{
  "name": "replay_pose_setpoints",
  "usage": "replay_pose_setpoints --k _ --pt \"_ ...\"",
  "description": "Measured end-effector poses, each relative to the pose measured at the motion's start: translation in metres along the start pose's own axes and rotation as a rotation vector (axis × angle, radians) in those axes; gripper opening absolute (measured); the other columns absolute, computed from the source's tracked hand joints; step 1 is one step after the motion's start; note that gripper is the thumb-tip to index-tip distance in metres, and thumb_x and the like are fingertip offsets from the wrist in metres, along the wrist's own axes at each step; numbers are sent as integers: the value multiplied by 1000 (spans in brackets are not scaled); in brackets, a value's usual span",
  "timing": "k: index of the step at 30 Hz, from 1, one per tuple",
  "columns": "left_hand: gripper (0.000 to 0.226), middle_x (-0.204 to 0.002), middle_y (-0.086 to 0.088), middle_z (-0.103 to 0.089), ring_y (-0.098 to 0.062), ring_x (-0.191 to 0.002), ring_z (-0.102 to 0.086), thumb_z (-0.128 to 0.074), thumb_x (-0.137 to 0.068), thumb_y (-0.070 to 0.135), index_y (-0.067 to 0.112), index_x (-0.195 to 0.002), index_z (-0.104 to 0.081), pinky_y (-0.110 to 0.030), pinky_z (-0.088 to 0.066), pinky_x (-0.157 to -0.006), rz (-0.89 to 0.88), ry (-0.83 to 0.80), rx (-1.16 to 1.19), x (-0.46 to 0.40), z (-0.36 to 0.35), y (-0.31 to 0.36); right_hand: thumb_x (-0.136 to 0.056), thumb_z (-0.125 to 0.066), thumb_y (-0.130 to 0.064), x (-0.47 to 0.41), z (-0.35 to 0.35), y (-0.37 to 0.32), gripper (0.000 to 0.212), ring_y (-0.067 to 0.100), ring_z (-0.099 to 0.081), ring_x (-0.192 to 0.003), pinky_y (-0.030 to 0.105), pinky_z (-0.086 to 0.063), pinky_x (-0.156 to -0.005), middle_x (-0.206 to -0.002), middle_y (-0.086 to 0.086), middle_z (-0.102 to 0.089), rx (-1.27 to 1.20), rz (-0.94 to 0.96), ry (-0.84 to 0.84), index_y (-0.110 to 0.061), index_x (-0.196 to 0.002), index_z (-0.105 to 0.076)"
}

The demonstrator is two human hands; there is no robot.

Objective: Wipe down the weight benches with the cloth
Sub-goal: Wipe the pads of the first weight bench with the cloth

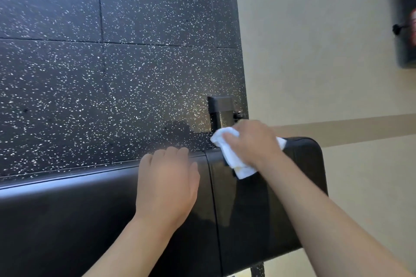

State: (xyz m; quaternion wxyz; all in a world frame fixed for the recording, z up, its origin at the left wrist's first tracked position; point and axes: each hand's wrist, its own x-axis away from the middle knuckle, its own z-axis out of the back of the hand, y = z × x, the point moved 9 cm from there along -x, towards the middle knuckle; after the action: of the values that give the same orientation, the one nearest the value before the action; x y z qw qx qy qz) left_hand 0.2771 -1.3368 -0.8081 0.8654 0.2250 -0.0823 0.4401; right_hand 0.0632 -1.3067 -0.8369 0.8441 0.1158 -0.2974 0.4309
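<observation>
A black padded weight bench (67, 209) runs across the lower part of the view, with a seam between its long pad and the shorter end pad (304, 175). My right hand (252, 141) grips a crumpled white cloth (238, 164) and holds it against the far edge of the end pad. My left hand (167, 182) lies palm down on the long pad just left of the seam, its fingertips curling over the far edge.
Behind the bench lies black rubber flooring with white speckles (112, 51). A black metal frame post (219, 112) rises just beyond the cloth. To the right is beige floor (315, 51), with dark blurred equipment (405, 18) at the upper right corner.
</observation>
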Motion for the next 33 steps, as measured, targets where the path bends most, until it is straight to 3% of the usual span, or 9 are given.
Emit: replay_pose_setpoints --k 3,5,10,14,16,21,24,30,33 --pt "46 -95 -2 -64 -30 -87 -59 -30 -102 38 12 -107 -67 -45 -45 -85 18 -17 -12 0 -1 -3 -92 -51 -40 6 -18 -80 35 15 -49 -60 32 -27 -52 -65 -2 -55 -113 163 16 -18 -64 -55" --pt "43 -94 -4 -64 -30 -85 -59 -29 -101 36 12 -103 -65 -45 -45 -84 36 5 -3 1 2 -2 -90 -51 -38 9 -21 -92 33 16 -52 -61 30 -26 -51 -65 -2 -57 -164 175 1 -17 -65 -58" --pt "53 -114 -3 -70 -30 -102 -65 -32 -101 44 13 -124 -68 -48 -45 -97 13 -16 -19 -3 -5 41 -97 -47 -46 5 11 31 41 24 -56 -82 33 -31 -61 -71 -6 -46 -14 63 137 -19 -66 -50" --pt "56 -119 1 -70 -25 -112 -65 -27 -101 49 18 -127 -65 -47 -42 -105 -33 -74 -6 -29 -25 112 -98 -65 -41 51 49 145 38 24 -50 -80 37 -44 -67 -82 -3 -53 -179 49 629 -13 -73 -64" --pt "53 -113 2 -70 -24 -107 -65 -23 -102 49 21 -120 -64 -46 -42 -99 -64 -101 -38 -44 -38 148 -99 -65 -37 77 42 159 26 24 -50 -83 37 -45 -71 -96 -1 -59 -177 124 753 -14 -88 -70" --pt "48 -88 -1 -68 -29 -80 -64 -22 -105 53 22 -84 -52 -38 -38 -67 -104 -138 -33 -88 -65 207 -101 -64 -30 113 -3 184 25 23 -48 -98 35 -46 -85 -121 -3 -58 -342 68 768 -18 -123 -69" --pt "50 -62 8 -46 -22 -58 -44 -21 -102 55 25 -68 -41 -35 -26 -57 -91 -28 -48 -95 -60 212 -94 -66 -16 122 -5 193 31 25 -49 -97 43 -49 -82 -123 0 -61 -380 30 806 -17 -125 -68" --pt "47 -62 10 -43 -23 -62 -51 -20 -101 50 25 -67 -42 -35 -29 -60 -52 -13 -45 -95 -60 207 -97 -51 -34 68 38 198 23 24 -47 -84 41 -46 -70 -97 -1 -58 -462 -91 760 -17 -95 -66" --pt "46 -58 9 -40 -20 -57 -42 -17 -96 50 24 -63 -38 -35 -27 -58 -37 3 -1 -95 -58 206 -89 -51 -39 2 40 177 26 21 -51 -76 33 -40 -60 -76 -7 -54 -371 -44 315 -22 -70 -56"
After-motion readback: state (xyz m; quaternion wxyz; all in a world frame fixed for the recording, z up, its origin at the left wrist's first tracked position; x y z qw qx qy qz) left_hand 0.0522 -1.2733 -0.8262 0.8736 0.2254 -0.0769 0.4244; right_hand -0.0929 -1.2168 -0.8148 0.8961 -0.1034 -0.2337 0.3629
